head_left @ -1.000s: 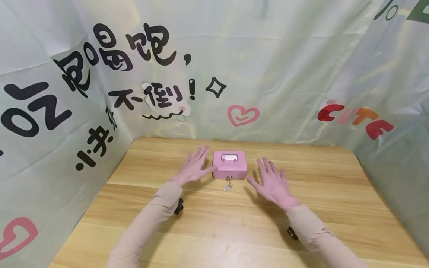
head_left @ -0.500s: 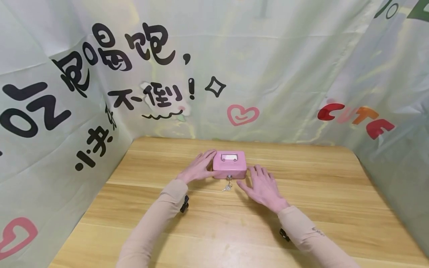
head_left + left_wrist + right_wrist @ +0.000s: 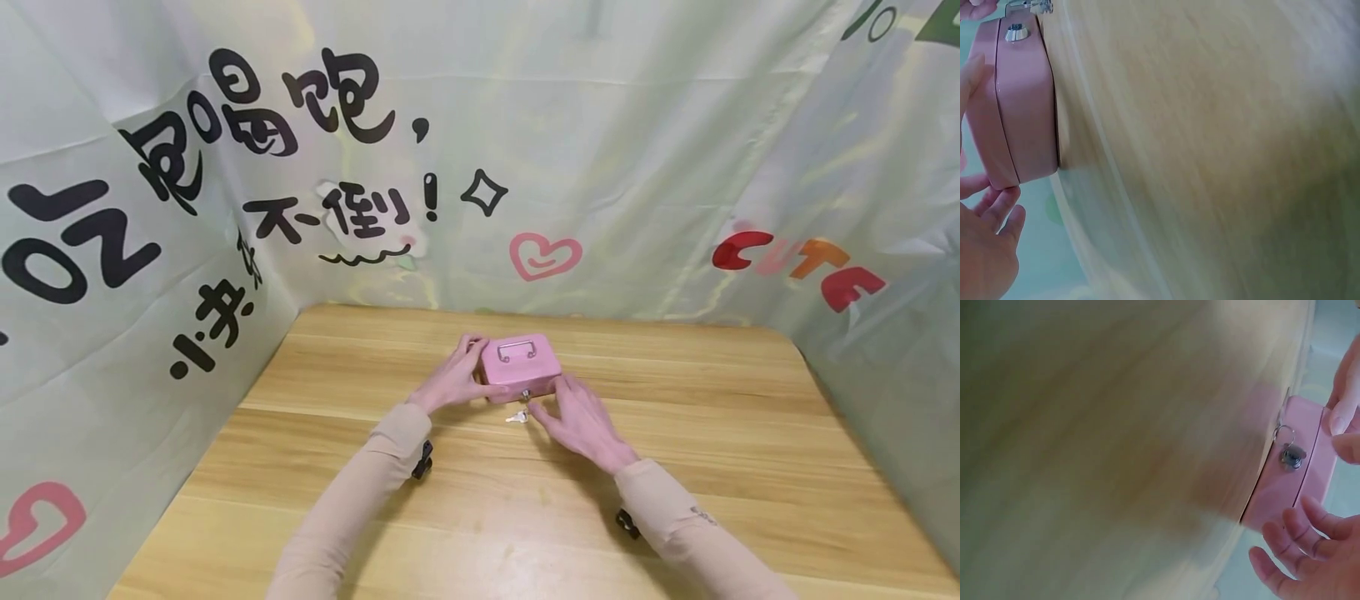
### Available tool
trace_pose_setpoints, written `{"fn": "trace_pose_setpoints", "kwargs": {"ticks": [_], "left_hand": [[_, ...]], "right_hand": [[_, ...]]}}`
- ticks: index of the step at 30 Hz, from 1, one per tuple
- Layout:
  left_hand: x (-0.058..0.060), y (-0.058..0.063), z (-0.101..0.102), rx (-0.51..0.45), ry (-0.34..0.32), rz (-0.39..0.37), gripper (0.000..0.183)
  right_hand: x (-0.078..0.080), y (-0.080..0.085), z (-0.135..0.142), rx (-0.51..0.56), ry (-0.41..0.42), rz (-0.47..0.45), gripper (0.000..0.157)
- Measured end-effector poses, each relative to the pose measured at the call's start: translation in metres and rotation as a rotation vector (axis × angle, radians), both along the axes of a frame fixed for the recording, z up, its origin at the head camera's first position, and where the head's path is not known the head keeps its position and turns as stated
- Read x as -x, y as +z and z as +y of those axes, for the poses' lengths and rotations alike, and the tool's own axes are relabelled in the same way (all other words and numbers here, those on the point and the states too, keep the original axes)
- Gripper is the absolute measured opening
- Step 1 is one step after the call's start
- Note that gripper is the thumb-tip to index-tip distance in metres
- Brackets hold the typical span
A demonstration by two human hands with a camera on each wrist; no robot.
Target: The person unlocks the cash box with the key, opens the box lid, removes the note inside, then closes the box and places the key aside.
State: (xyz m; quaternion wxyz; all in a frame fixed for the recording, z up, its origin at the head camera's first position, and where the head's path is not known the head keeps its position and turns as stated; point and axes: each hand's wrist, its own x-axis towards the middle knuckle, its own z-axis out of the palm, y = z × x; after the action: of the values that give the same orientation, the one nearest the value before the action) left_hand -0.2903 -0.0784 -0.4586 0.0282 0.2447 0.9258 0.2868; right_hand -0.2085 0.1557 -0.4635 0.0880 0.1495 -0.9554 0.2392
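Note:
A pink cash box with a metal carrying handle on its lid stands at the back middle of the wooden table, slightly turned. My left hand grips its left end, the thumb along the front and the fingers behind the corner. At the other end, my right hand has its loosely bent fingers against the side, the thumb in front near the lock. One key sits in the round lock, and a ring hangs from it. Another key dangles close over the tabletop.
The wooden table ends at the back against a pale printed cloth, which also hangs along the left and right sides. Dark camera mounts show under both sleeves.
Both hands have moved in from beside the box to its two ends. The left has taken hold of it. The box has turned a little and shifted slightly right; the keys have swung.

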Motion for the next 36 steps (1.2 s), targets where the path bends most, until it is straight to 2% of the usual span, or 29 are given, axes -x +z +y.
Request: {"fn": "trace_pose_setpoints", "kwargs": {"ticks": [7, 16, 21, 25, 36], "left_hand": [[-0.002, 0.0, 0.002, -0.032, 0.018, -0.009, 0.106], [-0.002, -0.001, 0.003, -0.024, 0.01, -0.01, 0.108], [-0.002, -0.001, 0.002, -0.02, 0.012, -0.009, 0.108], [-0.002, -0.001, 0.002, -0.015, 0.011, -0.011, 0.107], [-0.003, 0.0, 0.001, -0.014, 0.007, -0.009, 0.106]], "right_hand": [[0.006, -0.003, -0.003, 0.11, 0.035, -0.062, 0.029], [0.012, -0.01, -0.006, 0.199, 0.045, -0.126, 0.015], [0.014, -0.011, -0.005, 0.241, 0.024, -0.2, 0.011], [0.014, -0.012, -0.006, 0.27, 0.011, -0.226, 0.011], [0.015, -0.013, -0.007, 0.329, -0.005, -0.323, 0.016]]}}
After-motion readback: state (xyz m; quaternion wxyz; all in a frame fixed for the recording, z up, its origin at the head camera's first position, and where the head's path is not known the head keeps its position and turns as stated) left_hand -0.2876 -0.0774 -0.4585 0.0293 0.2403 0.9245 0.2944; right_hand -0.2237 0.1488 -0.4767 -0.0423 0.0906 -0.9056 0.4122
